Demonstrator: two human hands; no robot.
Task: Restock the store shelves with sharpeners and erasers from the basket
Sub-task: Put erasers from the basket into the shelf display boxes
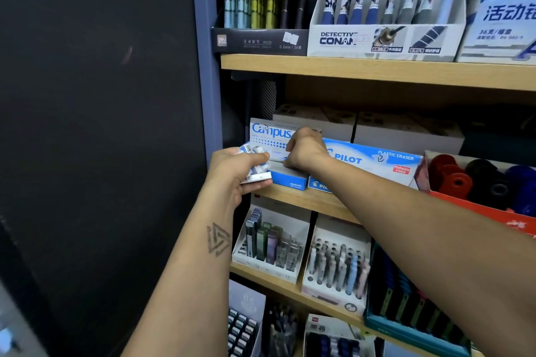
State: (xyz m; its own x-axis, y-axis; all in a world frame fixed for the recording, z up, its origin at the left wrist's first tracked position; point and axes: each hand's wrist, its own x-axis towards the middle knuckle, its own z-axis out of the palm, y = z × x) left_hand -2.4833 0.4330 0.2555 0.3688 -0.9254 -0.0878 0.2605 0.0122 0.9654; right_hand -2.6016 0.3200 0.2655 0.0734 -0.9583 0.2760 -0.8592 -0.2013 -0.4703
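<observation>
Erasers (255,164): small, white w/ blue sleeves; bunch gripped by left hand (232,174).
Right hand (304,151): curled inside Campus box (272,136); contents unseen, grip undetermined.

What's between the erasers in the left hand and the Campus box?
Only the right hand, reaching into the open Campus box. The left hand holds the erasers right at the box's left front corner; nothing else visible intervenes.

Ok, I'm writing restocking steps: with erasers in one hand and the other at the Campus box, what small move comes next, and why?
Probably pass one eraser from the left hand, which grips a stack of wrapped erasers, to the right hand and drop it into the Campus box. The right hand already reaches into that box, apparently making room.
</observation>
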